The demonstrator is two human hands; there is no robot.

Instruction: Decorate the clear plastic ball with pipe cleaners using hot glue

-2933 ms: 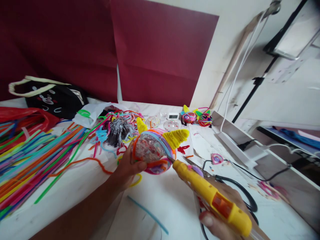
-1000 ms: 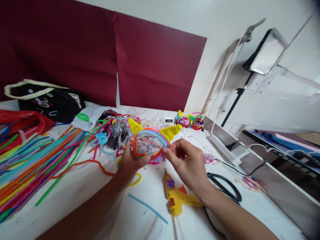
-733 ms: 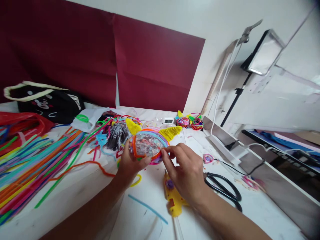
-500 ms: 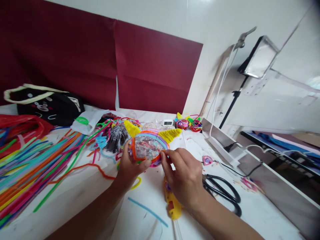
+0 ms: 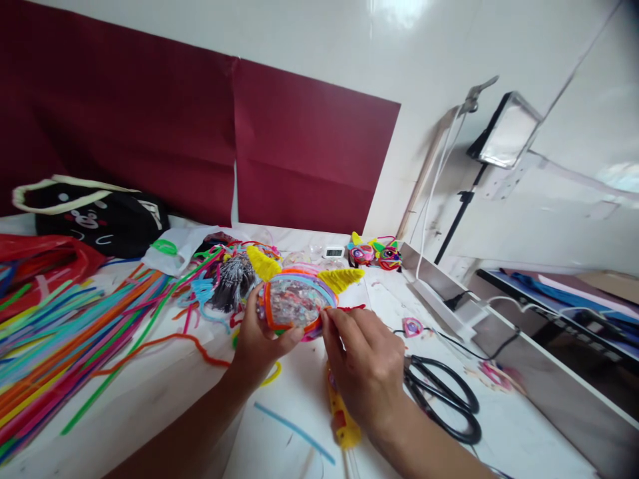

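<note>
My left hand (image 5: 258,341) grips a clear round craft ball (image 5: 295,301) wound with coloured pipe cleaners and topped with two yellow pointed ears. It holds the ball from below and the left, just above the white table (image 5: 150,392). My right hand (image 5: 363,364) pinches at the ball's right rim, fingertips against the pipe-cleaner edge. A yellow glue gun (image 5: 341,417) lies on the table under my right wrist, mostly hidden.
Long coloured pipe cleaners (image 5: 64,326) cover the table's left side. Black scissors (image 5: 442,399) lie right of my hand. A black bag (image 5: 94,216) and red bag (image 5: 34,256) sit far left. Two finished craft pieces (image 5: 375,253), a small timer (image 5: 332,251) and a power strip (image 5: 439,299) stand behind.
My right hand put the glue gun down on the table and came up to pinch the ball's right rim. The camera has tilted up slightly.
</note>
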